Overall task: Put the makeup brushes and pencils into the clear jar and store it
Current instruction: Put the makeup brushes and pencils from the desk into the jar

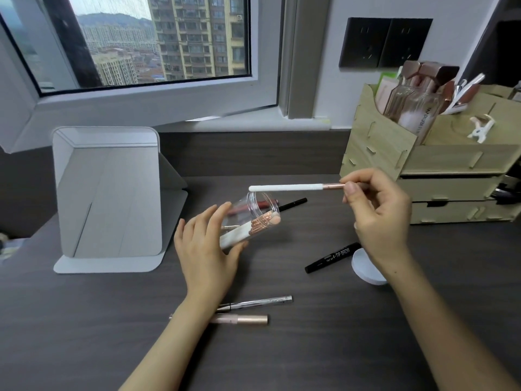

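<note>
- On the dark wood-grain surface [84,320], at centre, the left hand [205,249] grips a clear jar [253,218], tilted so its open mouth faces up and to the right.
- Inside the jar lie several white-handled makeup brushes with rose-gold ferrules [248,228], bristle ends toward the mouth.
- Right hand [380,210] pinches a white-handled makeup brush [296,187] by its rose-gold ferrule, between thumb and fingers; the brush is held level, above the jar mouth, handle pointing left.
- Black pencil [294,204] and a dark red pencil [253,206] lie on the surface behind the jar.
- Black brow pen marked "4-TIP BROW" [332,258] lies under the right wrist, beside a white round lid [365,270].
- Silver pencil [259,301] and a rose-gold tube [245,319] lie near the left forearm.
- Folding mirror [110,193] stands at left.
- Wooden organiser with drawers [451,165] stands at right rear, holding bottles and tools.
</note>
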A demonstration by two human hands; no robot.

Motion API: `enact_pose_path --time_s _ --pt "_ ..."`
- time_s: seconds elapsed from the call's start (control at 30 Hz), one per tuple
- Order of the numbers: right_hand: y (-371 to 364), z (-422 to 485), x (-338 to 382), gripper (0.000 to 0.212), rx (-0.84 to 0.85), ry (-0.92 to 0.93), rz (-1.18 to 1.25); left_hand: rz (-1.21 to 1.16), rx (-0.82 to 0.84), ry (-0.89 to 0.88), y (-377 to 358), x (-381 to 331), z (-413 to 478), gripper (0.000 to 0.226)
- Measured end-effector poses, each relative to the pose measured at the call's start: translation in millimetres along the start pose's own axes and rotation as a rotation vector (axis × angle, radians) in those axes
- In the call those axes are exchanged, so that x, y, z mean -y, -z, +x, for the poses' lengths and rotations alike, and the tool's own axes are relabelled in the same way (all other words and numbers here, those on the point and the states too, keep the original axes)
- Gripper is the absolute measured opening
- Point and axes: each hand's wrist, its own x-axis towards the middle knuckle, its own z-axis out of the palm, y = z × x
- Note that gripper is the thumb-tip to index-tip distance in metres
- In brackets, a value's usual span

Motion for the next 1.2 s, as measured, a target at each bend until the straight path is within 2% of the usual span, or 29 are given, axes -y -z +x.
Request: enact_pose_path --time_s 0.1,0.17,0.37,0.47,0.53,0.57,0.63,0.7,0.77,0.83,0.9,0.97,1.1,1.2 --pt "-4.2 2.6 -3.7 0.022 -0.105 -0.038 0.053 -0.012 -0.006 0.015 0.0 0.3 -0.3 0.070" --pt "-6.5 5.8 -4.3 0.020 -0.099 -0.049 0.061 -0.016 -0.009 0.025 0.3 -0.1 -0.1 0.072" --pt "-35.2 3.6 -0.4 0.004 0.205 -0.010 -0.083 -0.032 -0.016 0.023 0.4 -2.1 0.5 0.073" --pt "-50.6 2.0 -2.4 0.015 0.373 -0.052 -0.148 -0.039 -0.029 0.010 1.3 -3.0 1.0 0.073" --pt "-53.9 4.4 -5.9 0.011 0.528 -0.110 -0.114 -0.025 -0.033 -0.007 1.3 -2.5 1.1 0.071" --pt "-53.0 6.2 -8.0 0.008 0.568 -0.154 -0.055 -0.019 -0.031 -0.013 1.2 -2.1 0.9 0.071" --pt "-44.9 9.5 -16.8 0.018 0.505 -0.228 -0.015 -0.016 -0.025 -0.010 1.4 -1.1 0.6 0.070" --pt "-26.4 10.3 -27.6 0.022 0.508 -0.248 -0.164 -0.017 -0.024 -0.001 1.8 -0.8 0.8 0.071" --pt "-0.3 6.9 -39.5 0.015 0.749 -0.214 -0.440 -0.019 -0.019 0.001 1.5 -1.2 1.1 0.072" --pt "21.0 -0.2 -45.3 0.027 1.051 -0.145 -0.764 -0.019 -0.013 -0.005 0.6 -1.8 0.8 0.072" --pt "31.7 -8.5 -49.4 0.036 1.179 -0.043 -1.003 -0.020 -0.013 -0.014 -0.1 -2.0 0.3 0.071" --pt "32.7 -15.0 -51.7 0.034 1.158 0.043 -1.093 -0.021 -0.013 -0.015 0.4 -1.9 0.6 0.071" --pt "27.6 -22.0 -56.5 0.019 1.014 0.160 -0.972 -0.054 -0.001 -0.006 2.9 -2.2 1.2 0.071" --pt "32.0 -17.5 -41.5 0.021 0.718 0.084 -0.743 -0.110 0.006 -0.033 3.2 -3.3 1.2 0.072"
